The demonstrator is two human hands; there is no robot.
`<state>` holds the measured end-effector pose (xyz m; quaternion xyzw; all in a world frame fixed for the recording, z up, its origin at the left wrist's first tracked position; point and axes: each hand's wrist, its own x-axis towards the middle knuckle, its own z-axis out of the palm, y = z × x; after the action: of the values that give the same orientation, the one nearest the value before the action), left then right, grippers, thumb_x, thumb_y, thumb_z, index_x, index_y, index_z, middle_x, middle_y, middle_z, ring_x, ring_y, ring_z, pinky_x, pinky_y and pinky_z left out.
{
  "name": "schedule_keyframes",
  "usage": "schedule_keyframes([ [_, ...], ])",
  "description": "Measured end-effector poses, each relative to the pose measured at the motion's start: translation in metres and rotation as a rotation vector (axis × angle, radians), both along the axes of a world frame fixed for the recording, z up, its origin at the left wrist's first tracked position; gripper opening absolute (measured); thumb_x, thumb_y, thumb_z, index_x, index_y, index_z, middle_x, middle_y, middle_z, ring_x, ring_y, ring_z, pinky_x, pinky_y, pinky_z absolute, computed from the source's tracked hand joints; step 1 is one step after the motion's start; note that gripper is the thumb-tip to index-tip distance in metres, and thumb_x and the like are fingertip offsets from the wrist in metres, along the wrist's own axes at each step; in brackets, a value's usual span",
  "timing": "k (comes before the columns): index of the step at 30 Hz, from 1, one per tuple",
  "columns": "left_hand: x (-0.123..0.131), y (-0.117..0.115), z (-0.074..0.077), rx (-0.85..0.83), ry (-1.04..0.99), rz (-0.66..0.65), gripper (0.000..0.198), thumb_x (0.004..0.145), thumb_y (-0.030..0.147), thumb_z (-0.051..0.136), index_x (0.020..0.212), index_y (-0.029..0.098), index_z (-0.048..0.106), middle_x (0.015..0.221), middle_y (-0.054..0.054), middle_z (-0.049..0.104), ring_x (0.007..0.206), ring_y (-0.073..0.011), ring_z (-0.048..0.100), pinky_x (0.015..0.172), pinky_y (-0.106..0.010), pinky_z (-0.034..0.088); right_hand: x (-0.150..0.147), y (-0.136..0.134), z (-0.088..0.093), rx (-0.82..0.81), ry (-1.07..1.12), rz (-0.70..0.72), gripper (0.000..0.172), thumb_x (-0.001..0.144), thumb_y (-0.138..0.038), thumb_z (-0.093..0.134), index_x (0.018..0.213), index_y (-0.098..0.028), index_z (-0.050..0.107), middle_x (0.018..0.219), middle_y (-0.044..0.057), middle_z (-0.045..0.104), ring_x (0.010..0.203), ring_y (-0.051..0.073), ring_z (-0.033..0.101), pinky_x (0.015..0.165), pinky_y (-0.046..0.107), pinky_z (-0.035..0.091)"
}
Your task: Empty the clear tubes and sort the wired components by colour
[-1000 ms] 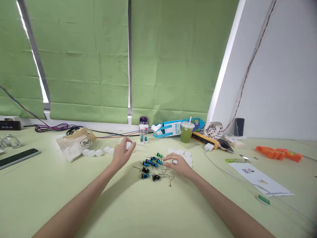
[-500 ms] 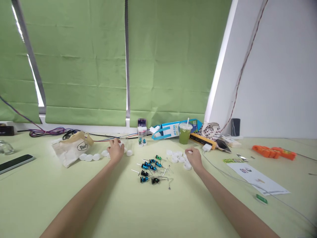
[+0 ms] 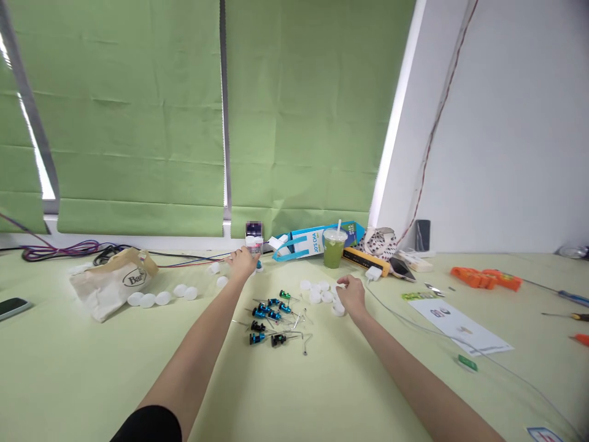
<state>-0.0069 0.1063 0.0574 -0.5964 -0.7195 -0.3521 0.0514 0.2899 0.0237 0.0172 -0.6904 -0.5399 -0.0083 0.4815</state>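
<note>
My left hand (image 3: 243, 263) reaches far across the table and closes round a small clear vial (image 3: 254, 247) standing near the window sill. Closer in, my right hand (image 3: 351, 293) rests with curled fingers on a cluster of white caps (image 3: 318, 292); whether it holds one I cannot tell. Between my arms lies a pile of small blue, black and green metal parts (image 3: 267, 316) with thin wire pins.
A paper bag (image 3: 113, 283) and a row of white caps (image 3: 156, 298) lie at the left. Behind stand a green drink cup (image 3: 334, 247), a blue carton (image 3: 307, 240), phones and cables. Papers (image 3: 453, 322), orange tools (image 3: 485, 279) and screwdrivers (image 3: 564, 298) occupy the right side.
My left hand has moved right and farther away from the loose caps to the vial. My right hand stays at the cap cluster. The view has shifted to the right.
</note>
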Motion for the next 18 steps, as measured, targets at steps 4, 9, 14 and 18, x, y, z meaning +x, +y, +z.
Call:
schedule_keyframes([
  [4,0.003,-0.007,0.004,0.0,-0.042,-0.005,0.031,0.08,0.036,0.039,0.097,0.011,0.044,0.096,-0.02,0.059,0.101,-0.0347,0.048,0.081,-0.054,0.029,0.008,0.003,-0.001,-0.019,0.029,-0.034,0.02,0.053,-0.01,0.048,0.068,-0.015,0.06,0.078,0.008,0.058,0.073,0.02,0.054,0.067,0.031,0.04],
  [9,0.007,-0.047,0.014,0.089,0.058,-0.167,0.027,0.085,0.03,0.031,0.108,0.017,0.036,0.103,-0.011,0.057,0.098,-0.0226,0.052,0.085,-0.038,0.033,-0.015,-0.011,0.018,0.052,0.024,0.056,0.017,0.069,-0.028,0.048,0.076,-0.015,0.057,0.083,0.008,0.059,0.083,0.021,0.052,0.074,0.032,0.039],
  [14,0.032,-0.112,0.001,0.041,0.418,-0.577,0.023,0.081,0.027,0.039,0.103,0.022,0.04,0.096,-0.006,0.057,0.081,-0.0215,0.058,0.065,-0.028,0.04,-0.071,-0.052,0.038,-0.008,0.134,0.658,0.035,0.083,-0.043,0.033,0.102,-0.018,0.047,0.064,0.0,0.057,0.055,0.013,0.051,0.054,0.024,0.039],
  [18,0.051,-0.15,-0.011,-0.11,0.43,-0.669,0.026,0.08,0.033,0.04,0.1,0.016,0.037,0.073,-0.006,0.059,0.066,-0.0239,0.06,0.055,-0.028,0.038,-0.099,-0.072,0.033,-0.035,-0.018,0.69,0.04,0.085,-0.043,0.03,0.067,-0.017,0.053,0.053,-0.001,0.051,0.052,0.012,0.046,0.053,0.023,0.033],
])
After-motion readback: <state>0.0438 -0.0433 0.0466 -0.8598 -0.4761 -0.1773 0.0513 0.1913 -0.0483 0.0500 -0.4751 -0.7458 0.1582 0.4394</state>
